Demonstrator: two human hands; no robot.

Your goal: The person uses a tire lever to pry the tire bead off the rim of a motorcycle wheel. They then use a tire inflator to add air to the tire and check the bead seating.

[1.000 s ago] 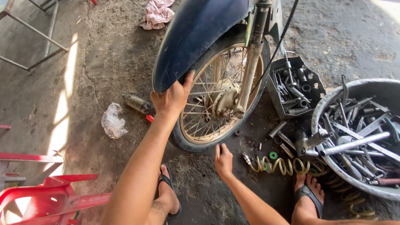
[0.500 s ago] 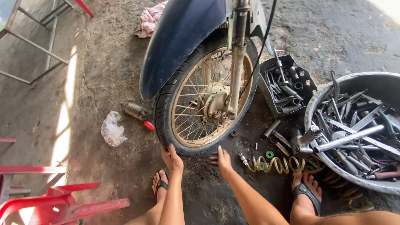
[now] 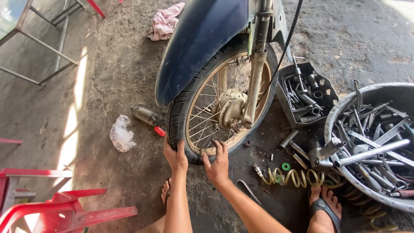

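Black rubber, dusty and worn, is what both hands are on: the front tyre [image 3: 174,125] of a motorbike, seated on a spoked wheel [image 3: 222,110] that stands upright on the concrete floor [image 3: 108,77] under a dark blue mudguard [image 3: 202,39]. The left hand [image 3: 175,156] is curled over the tread at the lower left of the tyre, fingers wrapped round its edge. The right hand [image 3: 217,164] lies just beside it with fingers spread, pressed against the sidewall and the tan rim [image 3: 207,152] at the bottom of the wheel.

I would judge the tyre stiff and springy, unwilling to bend far, and grimy enough to give the palms good purchase rather than slip. The wheel with its hub and fork leg [image 3: 255,82] looks heavy and fixed in place, so the rubber's bead near the rim, low down where the hands are, seems the sensible spot to grip.

Close around lie a coiled yellow hose [image 3: 297,177], a bent metal lever [image 3: 248,190] on the floor near the right wrist, a black tray of sockets [image 3: 306,95] and a big grey basin [image 3: 340,112] full of spanners. A crumpled plastic bag [image 3: 122,134] and a small bottle [image 3: 145,115] lie to the left, with red plastic chairs [image 3: 64,209] nearby.
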